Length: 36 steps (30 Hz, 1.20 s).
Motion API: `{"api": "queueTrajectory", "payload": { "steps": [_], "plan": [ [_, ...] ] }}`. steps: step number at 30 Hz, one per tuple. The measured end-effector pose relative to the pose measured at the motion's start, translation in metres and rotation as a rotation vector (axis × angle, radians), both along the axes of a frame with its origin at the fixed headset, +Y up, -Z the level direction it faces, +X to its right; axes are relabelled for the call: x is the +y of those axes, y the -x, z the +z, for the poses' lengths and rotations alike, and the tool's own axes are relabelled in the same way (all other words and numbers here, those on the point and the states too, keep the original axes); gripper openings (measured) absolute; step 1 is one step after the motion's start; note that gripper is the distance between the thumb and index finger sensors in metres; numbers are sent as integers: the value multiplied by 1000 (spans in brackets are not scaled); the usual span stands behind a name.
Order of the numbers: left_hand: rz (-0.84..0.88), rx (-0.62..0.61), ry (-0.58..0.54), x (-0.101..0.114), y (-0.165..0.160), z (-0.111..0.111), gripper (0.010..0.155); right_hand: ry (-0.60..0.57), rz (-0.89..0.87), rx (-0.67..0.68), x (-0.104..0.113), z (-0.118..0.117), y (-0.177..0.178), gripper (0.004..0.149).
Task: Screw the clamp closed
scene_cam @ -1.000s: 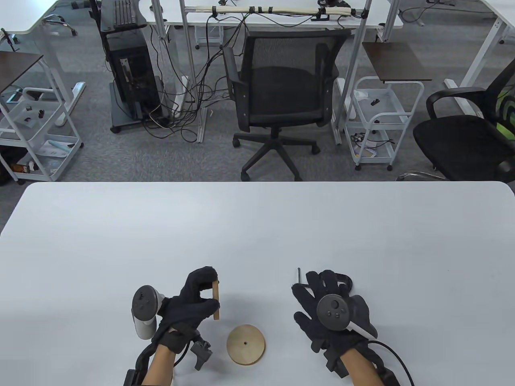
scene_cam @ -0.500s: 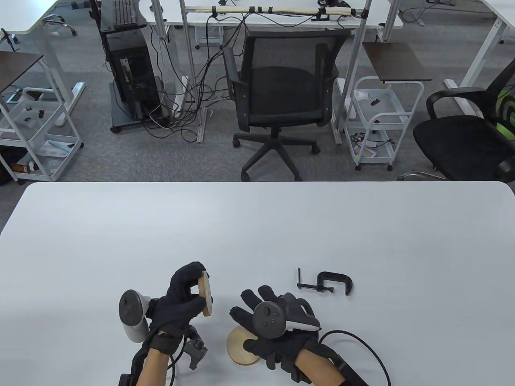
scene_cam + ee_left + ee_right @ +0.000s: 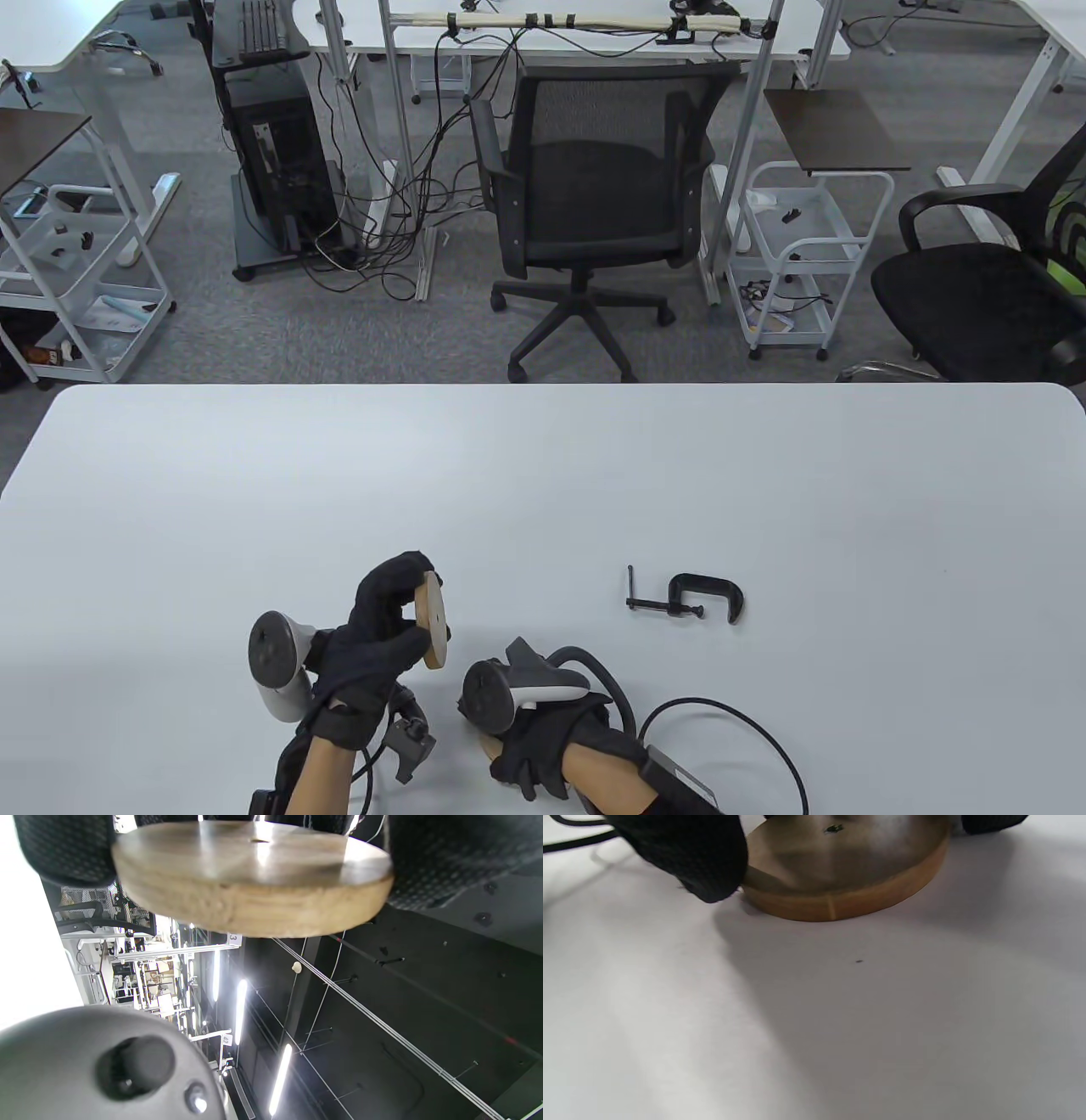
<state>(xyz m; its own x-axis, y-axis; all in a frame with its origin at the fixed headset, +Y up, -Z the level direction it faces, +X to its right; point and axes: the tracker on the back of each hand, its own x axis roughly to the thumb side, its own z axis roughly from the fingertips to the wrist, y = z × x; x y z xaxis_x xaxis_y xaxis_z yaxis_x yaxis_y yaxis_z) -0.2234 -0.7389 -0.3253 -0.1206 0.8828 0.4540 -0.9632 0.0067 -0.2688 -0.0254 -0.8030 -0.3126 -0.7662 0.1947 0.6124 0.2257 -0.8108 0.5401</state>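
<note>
Your left hand holds one round wooden disc on edge; your right hand grips a second wooden disc flat on the white table. The black C-clamp lies apart, untouched.

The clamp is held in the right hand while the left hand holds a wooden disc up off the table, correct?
Not quite. The table view shows the clamp lying untouched on the table; the right hand is down on the second wooden disc. The left hand does hold a wooden disc up.

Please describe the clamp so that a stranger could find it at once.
On the white table, look right of both gloved hands, near the front edge. The clamp lies flat there, alone: small, black, C-shaped metal with a thin screw, unlike the round wooden discs.
</note>
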Motion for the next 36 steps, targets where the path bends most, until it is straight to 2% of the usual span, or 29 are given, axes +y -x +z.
{"api": "queueTrajectory", "payload": {
  "steps": [5, 9, 13, 18, 20, 25, 31, 36],
  "plan": [
    [-18, 3, 7, -1, 0, 0, 81, -93, 10, 55, -3, 5, 4, 89],
    [3, -12, 10, 0, -4, 0, 81, -103, -113, 33, -4, -1, 1, 88],
    [-32, -16, 20, -4, -7, -1, 81, -188, -180, 60, -1, -3, -9, 87],
    [-64, -26, 41, -9, -14, -4, 81, -188, -404, -66, 23, -12, -45, 86],
    [-85, -30, 43, -11, -18, -4, 81, -204, -546, -130, 34, -15, -64, 86],
    [-82, -48, 46, -18, -36, 1, 81, -244, -876, -255, 39, -17, -107, 85],
    [-137, -65, 41, -23, -62, 4, 81, -136, -1138, -407, 36, -18, -137, 85],
    [-170, -94, 35, -26, -74, 8, 82, 134, -1406, -488, 30, -13, -129, 85]
  ]
}}
